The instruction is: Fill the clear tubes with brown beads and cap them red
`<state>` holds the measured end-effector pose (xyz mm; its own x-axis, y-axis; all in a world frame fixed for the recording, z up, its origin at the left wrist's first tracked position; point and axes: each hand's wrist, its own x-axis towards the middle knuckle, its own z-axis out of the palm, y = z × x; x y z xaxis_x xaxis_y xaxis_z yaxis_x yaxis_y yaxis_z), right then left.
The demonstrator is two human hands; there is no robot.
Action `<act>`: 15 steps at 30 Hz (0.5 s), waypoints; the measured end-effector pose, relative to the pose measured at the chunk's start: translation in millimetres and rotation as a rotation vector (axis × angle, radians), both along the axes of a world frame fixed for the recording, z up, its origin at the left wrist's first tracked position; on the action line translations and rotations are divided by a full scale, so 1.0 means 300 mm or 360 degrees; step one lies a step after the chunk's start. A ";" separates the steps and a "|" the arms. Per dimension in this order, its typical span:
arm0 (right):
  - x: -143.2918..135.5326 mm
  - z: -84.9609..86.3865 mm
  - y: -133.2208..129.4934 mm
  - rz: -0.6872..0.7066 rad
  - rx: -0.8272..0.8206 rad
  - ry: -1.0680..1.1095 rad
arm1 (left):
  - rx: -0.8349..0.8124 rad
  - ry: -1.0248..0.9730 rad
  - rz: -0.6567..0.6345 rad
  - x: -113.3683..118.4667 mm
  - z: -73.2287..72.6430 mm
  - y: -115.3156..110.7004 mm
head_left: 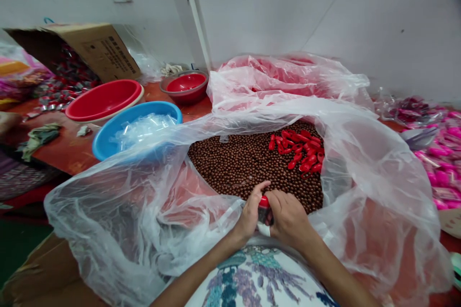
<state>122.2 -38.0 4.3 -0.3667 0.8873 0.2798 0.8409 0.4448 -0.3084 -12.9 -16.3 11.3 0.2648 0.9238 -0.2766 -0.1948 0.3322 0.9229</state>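
Between my two hands, near my body, is a small transparent container (264,215) with a red top and dark contents. My left hand (249,216) closes on it from the left, thumb pointing forward. My right hand (291,215) wraps its right side, fingers curled over the red top. Just beyond lies a heap of small round brown balls (230,163) in a big open plastic bag (118,206). Several red plastic pieces (306,151), scoop-like in shape, rest on the balls at the far right. A little transparent piece (224,138) sits at the heap's far edge.
Left of the bag stand a blue basin (99,141) of transparent pieces, a red basin (108,100) and a smaller bowl (201,91). A tipped cardboard box (97,50) spills small filled containers. Behind is a bag of red pieces (288,76); pink items (444,153) lie right.
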 end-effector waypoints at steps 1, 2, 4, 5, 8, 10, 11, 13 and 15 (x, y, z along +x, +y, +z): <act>0.002 -0.004 0.000 0.0024 0.0037 0.0004 | 0.0050 -0.0010 0.0027 0.000 0.007 -0.002; 0.005 -0.011 -0.001 0.0045 0.0077 0.0018 | 0.0092 -0.0027 0.0043 0.000 0.014 -0.003; 0.008 -0.029 -0.005 0.0061 0.0196 0.0076 | 0.0112 -0.0105 0.0015 0.002 0.025 -0.005; 0.010 -0.040 -0.007 0.0056 0.0273 0.0114 | 0.0090 -0.0170 -0.0029 0.004 0.029 -0.006; 0.014 -0.071 -0.017 0.0016 0.0464 0.0210 | -0.0023 -0.0377 -0.0178 0.006 0.036 -0.004; 0.016 -0.080 -0.022 0.0008 0.0487 0.0226 | -0.0002 -0.0403 -0.0230 0.003 0.039 -0.002; 0.017 -0.081 -0.024 0.0004 0.0477 0.0223 | 0.0047 -0.0357 -0.0245 0.001 0.041 -0.001; 0.017 -0.077 -0.028 -0.0007 0.0448 0.0225 | 0.0172 -0.0194 -0.0274 -0.005 0.047 0.000; 0.014 -0.073 -0.032 0.0000 0.0409 0.0241 | 0.0250 -0.0025 -0.0308 -0.010 0.053 -0.002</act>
